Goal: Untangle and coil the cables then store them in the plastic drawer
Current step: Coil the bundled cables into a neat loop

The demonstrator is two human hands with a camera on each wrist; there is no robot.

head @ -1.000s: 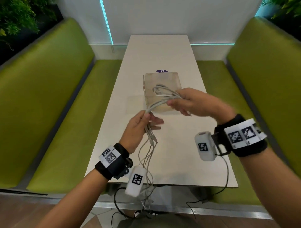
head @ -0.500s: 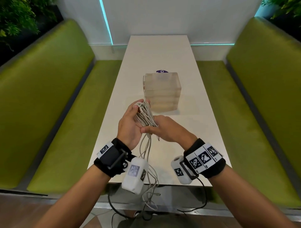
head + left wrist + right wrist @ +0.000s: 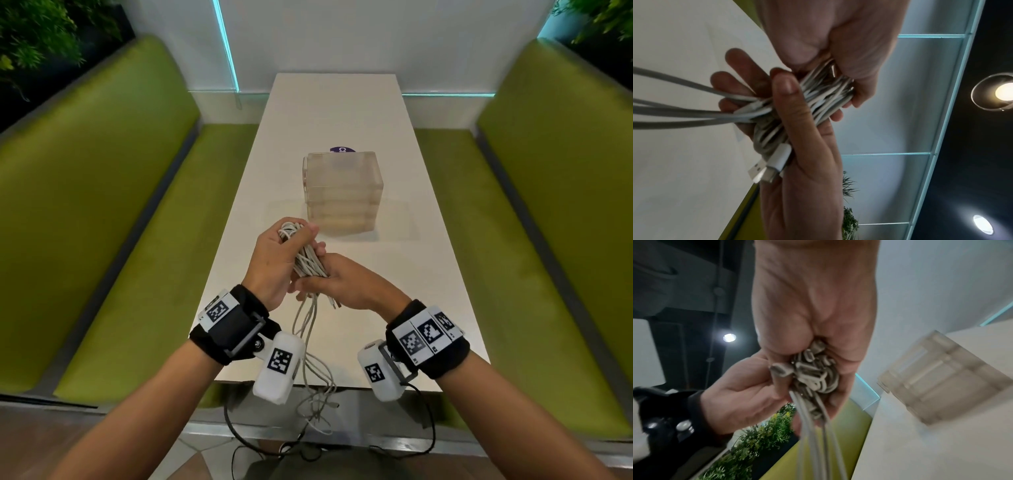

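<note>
Our left hand (image 3: 274, 260) and right hand (image 3: 342, 284) both grasp the half-wound cables (image 3: 308, 263); the dangling tails (image 3: 313, 346) could snag on the counter (image 3: 394, 274) edge and loosen the coil.

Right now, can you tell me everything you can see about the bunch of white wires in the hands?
The bundle of thin white cables is partly wound into a tight coil above the white table. The left hand grips its upper loops; the right hand holds the lower end. White plugs with metal USB tips poke out. Several loose strands dangle past the table's near edge.
</note>
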